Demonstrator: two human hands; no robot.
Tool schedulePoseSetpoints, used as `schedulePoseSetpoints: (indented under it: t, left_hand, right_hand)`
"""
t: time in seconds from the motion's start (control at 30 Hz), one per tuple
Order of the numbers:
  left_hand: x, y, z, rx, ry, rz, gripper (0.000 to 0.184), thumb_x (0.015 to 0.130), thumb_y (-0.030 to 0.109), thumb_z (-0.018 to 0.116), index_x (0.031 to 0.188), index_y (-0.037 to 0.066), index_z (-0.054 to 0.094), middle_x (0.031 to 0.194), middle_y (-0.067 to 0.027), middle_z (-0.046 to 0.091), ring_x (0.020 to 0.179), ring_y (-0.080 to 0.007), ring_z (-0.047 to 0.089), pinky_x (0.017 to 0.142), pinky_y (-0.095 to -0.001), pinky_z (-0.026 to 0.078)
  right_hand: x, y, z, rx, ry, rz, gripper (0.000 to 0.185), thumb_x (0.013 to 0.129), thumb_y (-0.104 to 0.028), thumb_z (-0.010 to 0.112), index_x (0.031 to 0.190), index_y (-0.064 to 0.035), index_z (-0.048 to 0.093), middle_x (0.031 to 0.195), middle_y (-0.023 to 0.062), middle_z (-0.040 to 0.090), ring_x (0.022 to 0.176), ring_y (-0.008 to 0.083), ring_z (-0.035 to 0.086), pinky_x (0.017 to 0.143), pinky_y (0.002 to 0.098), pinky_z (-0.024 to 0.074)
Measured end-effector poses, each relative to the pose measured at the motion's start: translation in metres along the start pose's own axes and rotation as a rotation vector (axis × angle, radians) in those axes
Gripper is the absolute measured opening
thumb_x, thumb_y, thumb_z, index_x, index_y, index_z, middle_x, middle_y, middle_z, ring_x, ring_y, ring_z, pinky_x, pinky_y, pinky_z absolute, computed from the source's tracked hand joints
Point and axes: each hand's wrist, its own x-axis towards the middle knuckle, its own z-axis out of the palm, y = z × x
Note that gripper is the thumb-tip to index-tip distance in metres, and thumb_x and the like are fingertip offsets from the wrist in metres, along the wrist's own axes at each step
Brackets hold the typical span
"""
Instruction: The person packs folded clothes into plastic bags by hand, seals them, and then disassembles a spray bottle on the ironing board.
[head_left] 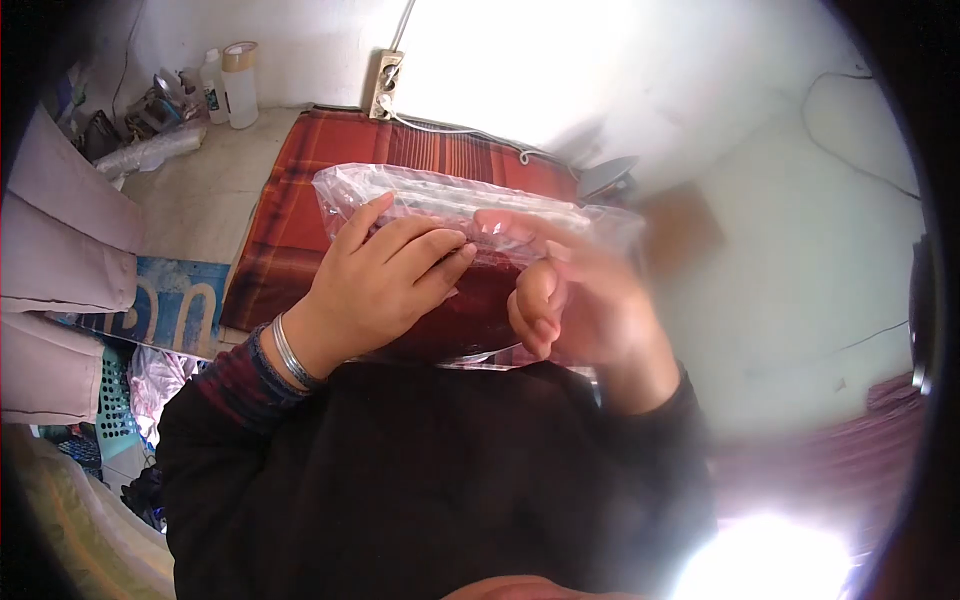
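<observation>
A clear plastic bag (350,188) lies across the red plaid cloth (290,175), with a dark red item (450,320) under or inside it. On the bag's near part rests my left hand (385,270), its fingers spread and pressing the plastic near the middle. My right hand (580,290) is raised at the right side of the bag, partly blurred. Its index finger reaches left towards the plastic and the other fingers curl in. Whether it holds a bit of the plastic is too blurred to tell.
A power strip (385,85) with a white cable (450,130) is on the wall behind. Bottles (240,90) and bubble wrap (150,152) are at the back left. A green basket (117,395) stands low at the left, near folded fabric (65,220).
</observation>
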Motion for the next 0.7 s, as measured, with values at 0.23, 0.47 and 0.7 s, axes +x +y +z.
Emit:
schedulePoseSetpoints:
  t: [0.23, 0.47, 0.7]
  left_hand:
    - [-0.005, -0.004, 0.002, 0.033, 0.014, 0.025, 0.038, 0.071, 0.023, 0.074, 0.108, 0.016, 0.066, 0.102, 0.0028, 0.058, 0.101, -0.0152, 0.058, 0.102, -0.0452, 0.036]
    - [-0.005, -0.005, 0.002, 0.029, 0.015, 0.025, 0.036, 0.071, 0.024, 0.074, 0.106, 0.016, 0.066, 0.102, 0.0027, 0.059, 0.101, -0.0154, 0.058, 0.102, -0.0448, 0.037]
    - [-0.006, -0.008, 0.002, -0.013, 0.063, 0.033, 0.024, 0.079, 0.016, 0.061, 0.103, 0.017, 0.064, 0.095, 0.0024, 0.059, 0.096, -0.0139, 0.060, 0.100, -0.0437, 0.038]
  right_hand:
    - [-0.018, 0.016, -0.027, 0.199, 0.186, 0.174, 0.050, 0.098, -0.027, 0.042, 0.137, 0.0054, 0.038, 0.057, 0.0081, 0.056, 0.051, 0.0193, 0.056, 0.050, 0.0293, 0.0463]
    - [-0.028, 0.011, -0.024, 0.057, 0.263, 0.178, 0.052, 0.099, -0.030, 0.041, 0.136, 0.0061, 0.037, 0.056, 0.0086, 0.057, 0.049, 0.0203, 0.057, 0.048, 0.0297, 0.0464]
    - [-0.034, 0.014, -0.020, 0.099, 0.279, 0.171, 0.051, 0.100, -0.030, 0.038, 0.137, 0.0053, 0.038, 0.060, 0.0104, 0.059, 0.051, 0.0209, 0.060, 0.047, 0.0289, 0.0479]
